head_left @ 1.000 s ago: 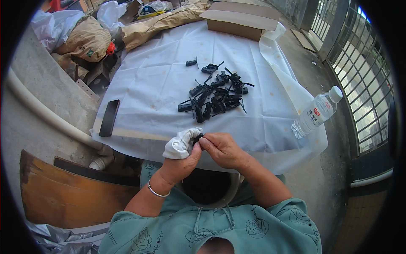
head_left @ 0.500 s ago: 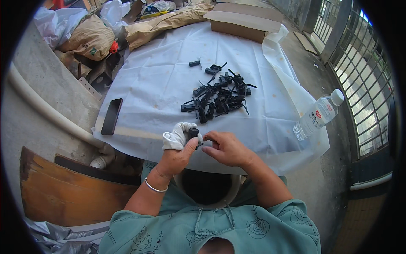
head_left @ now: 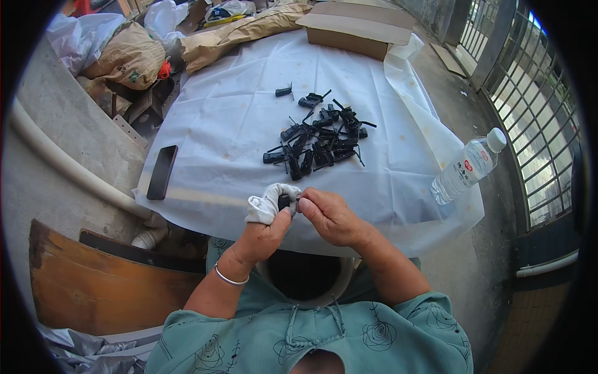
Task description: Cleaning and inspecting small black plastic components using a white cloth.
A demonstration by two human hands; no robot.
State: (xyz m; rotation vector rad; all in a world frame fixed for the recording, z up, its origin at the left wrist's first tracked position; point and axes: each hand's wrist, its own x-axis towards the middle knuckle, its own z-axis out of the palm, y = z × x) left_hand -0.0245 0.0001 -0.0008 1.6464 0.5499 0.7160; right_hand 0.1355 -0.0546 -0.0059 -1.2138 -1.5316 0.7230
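Note:
My left hand [head_left: 258,234], its fingers wrapped in a white cloth glove [head_left: 265,206] and its thumb bare, grips a small black plastic part [head_left: 284,202] over the near table edge. Against the part's right side, the bare thumb and fingers of my right hand [head_left: 336,219] are pinched together. A dark bit shows at those fingertips, too small to name. Farther out on the white sheet [head_left: 230,118] lies a loose pile of similar black parts [head_left: 324,146] with thin strips sticking out. One black part [head_left: 283,92] lies apart at the pile's far left.
A black phone [head_left: 162,172] lies at the table's left. At the right edge stands a tilted-looking clear water bottle [head_left: 464,168]. A cardboard box [head_left: 349,42] and brown paper [head_left: 240,37] are at the back. Below my hands is a round pale-rimmed container [head_left: 344,290].
My right hand has moved left and closed its fingertips at the black part. My left hand has turned slightly, so less of the part shows.

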